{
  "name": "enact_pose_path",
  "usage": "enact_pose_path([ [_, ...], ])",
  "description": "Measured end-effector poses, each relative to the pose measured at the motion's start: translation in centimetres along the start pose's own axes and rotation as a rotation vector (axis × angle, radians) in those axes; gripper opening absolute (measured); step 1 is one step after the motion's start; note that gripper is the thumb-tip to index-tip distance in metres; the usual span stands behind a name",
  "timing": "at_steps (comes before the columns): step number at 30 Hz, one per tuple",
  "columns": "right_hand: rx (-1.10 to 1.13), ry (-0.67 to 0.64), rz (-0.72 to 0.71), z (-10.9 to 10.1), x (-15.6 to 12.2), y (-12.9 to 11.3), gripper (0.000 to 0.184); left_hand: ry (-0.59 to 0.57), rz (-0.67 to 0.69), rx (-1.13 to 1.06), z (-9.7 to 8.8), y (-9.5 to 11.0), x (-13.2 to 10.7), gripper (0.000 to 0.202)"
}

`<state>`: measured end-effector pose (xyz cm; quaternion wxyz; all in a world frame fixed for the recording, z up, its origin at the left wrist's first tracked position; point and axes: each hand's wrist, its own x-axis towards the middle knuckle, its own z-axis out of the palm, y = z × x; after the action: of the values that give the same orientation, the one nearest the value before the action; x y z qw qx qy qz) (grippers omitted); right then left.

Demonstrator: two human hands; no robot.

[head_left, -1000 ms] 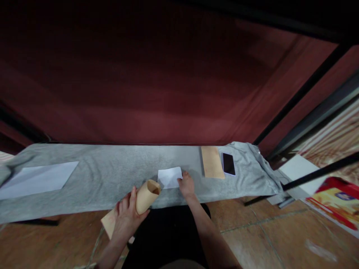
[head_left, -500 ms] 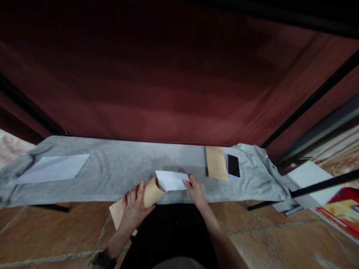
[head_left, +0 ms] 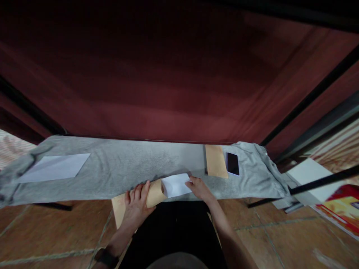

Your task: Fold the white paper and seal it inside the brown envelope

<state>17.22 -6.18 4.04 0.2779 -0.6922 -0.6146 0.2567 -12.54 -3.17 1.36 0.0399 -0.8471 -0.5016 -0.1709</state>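
Your left hand (head_left: 137,208) grips a brown paper envelope (head_left: 155,193), its mouth bowed open, while your right hand (head_left: 199,187) pinches a white paper (head_left: 176,185) whose left end is at that mouth, by the cloth-covered table's (head_left: 134,160) near edge

We see grey cloth (head_left: 131,160), matt and softly napped, rumpled around the phone (head_left: 233,164), whose dark screen looks smooth and glossy. Left of the phone, the flat envelope (head_left: 216,160) is matt brown paper; farther left, we find the small white sheet (head_left: 176,185), smooth paper, then the open envelope (head_left: 155,193), matt brown paper. Farthest left, the large white sheet (head_left: 54,167) is smooth paper. Nearer us than the phone, the floor (head_left: 252,241) is tile with rough-looking joints.
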Motion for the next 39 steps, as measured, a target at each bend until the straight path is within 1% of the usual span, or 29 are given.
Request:
enact_pose_path([
  [3, 0.044, 0.01, -0.013, 1.5, -0.1, -0.3, 0.017, -0.004, 0.031, -0.011, -0.5, 0.7, 0.4, 0.1],
  [6, 0.114, 0.094, -0.004, 3.0, -0.3, -1.0, 0.022, 0.003, 0.056, -0.038, -0.8, 1.5, 0.8, 0.101],
  [9, 0.22, 0.173, -0.044, 4.2, -0.5, -2.0, 0.019, 0.01, 0.095, -0.056, -1.0, 2.3, 1.2, 0.102],
  [12, 0.272, 0.173, -0.072, 5.0, -0.6, -2.7, 0.018, 0.015, 0.14, -0.064, -1.2, 3.2, 1.7, 0.101],
  [16, 0.234, 0.131, -0.008, 5.9, -0.7, -3.2, 0.02, 0.02, 0.191, -0.078, -1.3, 4.0, 2.3, 0.099],
  [20, 0.236, 0.099, 0.023, 6.1, -0.9, -3.3, 0.021, 0.005, 0.213, -0.096, -1.4, 4.0, 2.5, 0.099],
  [22, 0.262, 0.107, 0.028, 5.8, -1.2, -3.4, 0.019, 0.0, 0.214, -0.106, -1.5, 3.9, 2.5, 0.1],
  [27, 0.266, 0.243, 0.075, 5.3, -2.1, -3.5, 0.007, -0.01, 0.228, -0.11, -1.4, 3.8, 2.7, 0.097],
  [32, 0.373, 0.329, 0.167, 5.5, -2.5, -3.8, 0.006, -0.005, 0.253, -0.089, -1.3, 3.9, 3.0, 0.095],
  [33, 0.398, 0.347, 0.186, 5.6, -2.5, -3.8, 0.008, -0.005, 0.26, -0.087, -1.3, 3.9, 3.1, 0.095],
  [36, 0.479, 0.404, 0.233, 5.8, -2.2, -3.5, 0.028, -0.014, 0.283, -0.085, -1.4, 3.8, 3.4, 0.092],
  [37, 0.517, 0.404, 0.239, 5.9, -2.1, -3.3, 0.031, -0.022, 0.289, -0.088, -1.5, 3.7, 3.6, 0.091],
  [38, 0.564, 0.388, 0.238, 6.0, -1.9, -3.1, 0.03, -0.032, 0.294, -0.093, -1.6, 3.7, 3.7, 0.091],
  [39, 0.62, 0.363, 0.233, 6.1, -1.7, -2.9, 0.024, -0.038, 0.297, -0.1, -1.6, 3.6, 3.8, 0.091],
])
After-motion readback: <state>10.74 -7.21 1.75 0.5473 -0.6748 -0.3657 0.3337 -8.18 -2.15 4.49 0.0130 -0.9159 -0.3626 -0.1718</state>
